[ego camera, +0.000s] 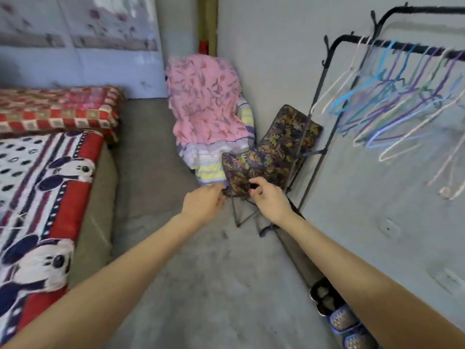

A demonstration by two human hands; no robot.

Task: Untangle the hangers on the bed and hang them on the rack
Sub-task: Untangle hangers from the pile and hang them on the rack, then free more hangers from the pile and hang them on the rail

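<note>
Several thin hangers [375,102] in white, blue, purple and green hang in a blurred row from the black rack [334,44] against the right wall. The bed [50,177], under a red-edged cartoon-mouse blanket, lies at the left; I see no hangers on the part in view. Both my arms reach forward to a small folding chair [276,147] with a dark floral seat. My left hand [203,201] curls around the seat's front left corner. My right hand [269,197] pinches the seat's front edge.
A pink flowered cloth [206,96] over striped bedding is piled in the corner behind the chair. A red patterned folded quilt [57,109] lies at the bed's head. Shoes [327,298] and blue slippers [344,321] sit by the wall near my right arm. Grey floor runs between bed and rack.
</note>
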